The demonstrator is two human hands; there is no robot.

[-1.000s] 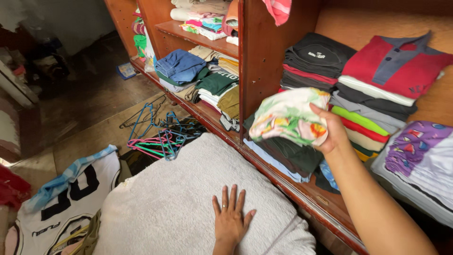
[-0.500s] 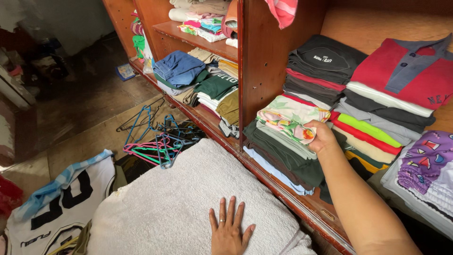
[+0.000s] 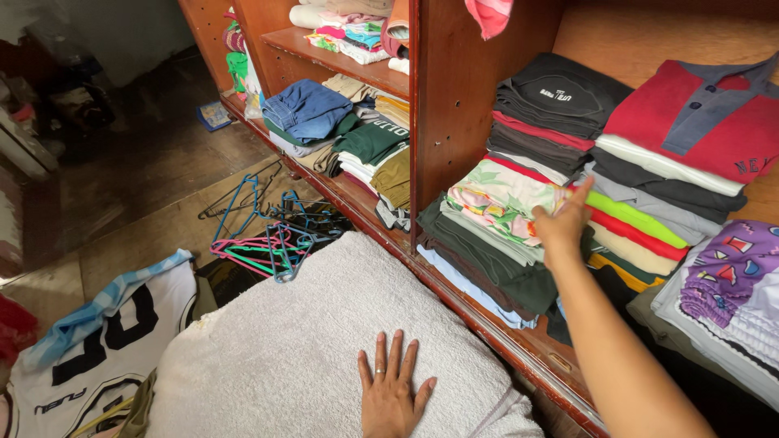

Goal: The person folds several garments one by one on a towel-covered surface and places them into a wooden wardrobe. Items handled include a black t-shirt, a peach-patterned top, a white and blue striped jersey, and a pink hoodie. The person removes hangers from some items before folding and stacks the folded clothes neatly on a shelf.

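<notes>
Right hand (image 3: 561,225) with fingers spread on floral garment (image 3: 497,203) atop front stack at shelf (image 3: 519,345) edge, one dark stack behind, left hand (image 3: 391,394) splayed flat on towel (image 3: 308,341) below shelf

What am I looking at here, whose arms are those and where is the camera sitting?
There is no machine here. The camera is worn on a person's head and looks down, so both arms are that person's own.

The left hand lies flat on a white towel and holds nothing. The right hand reaches into a wooden wardrobe, its fingers against a folded floral cloth on top of a stack of clothes. It touches the cloth; a grip does not show.

Beside that stack stand more piles, one topped by a red polo shirt, and a purple printed garment lies at the right. On the floor lie coloured hangers and a white jersey.
</notes>
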